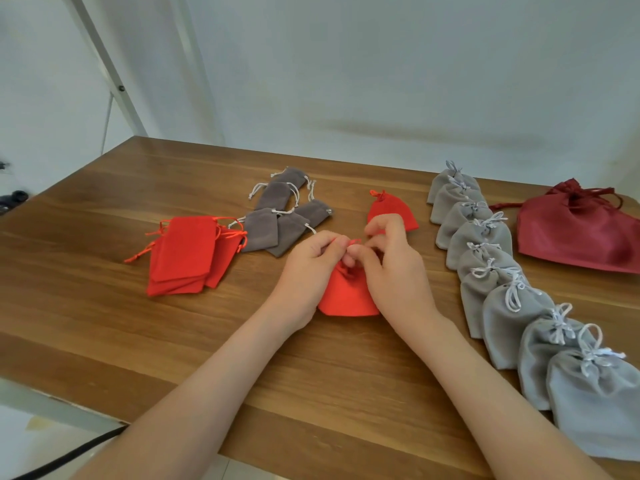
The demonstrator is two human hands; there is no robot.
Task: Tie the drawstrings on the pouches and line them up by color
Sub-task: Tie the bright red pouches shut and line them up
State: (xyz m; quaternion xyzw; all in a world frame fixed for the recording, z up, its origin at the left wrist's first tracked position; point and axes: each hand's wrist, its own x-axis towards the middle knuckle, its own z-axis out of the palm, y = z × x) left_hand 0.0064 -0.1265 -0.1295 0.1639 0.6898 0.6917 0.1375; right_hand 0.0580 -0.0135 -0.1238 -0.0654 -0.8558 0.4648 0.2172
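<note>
A red pouch [346, 296] lies on the wooden table [104, 220] in front of me, its neck gathered. My left hand [311, 268] and my right hand [394, 261] meet above the neck, each pinching a red drawstring end. Just behind my right hand sits a second red pouch [394, 209] with a tied top. A flat stack of red pouches [187, 254] with loose strings lies at the left, beside a pile of dark grey pouches [280, 213]. A row of tied light grey pouches [498, 271] runs down the right side.
A larger dark red drawstring bag [581, 230] rests at the far right of the table. The wall stands close behind the table's far edge. A white metal frame [114, 77] leans at the back left. A black cable [69, 455] runs over the floor below the near-left table edge.
</note>
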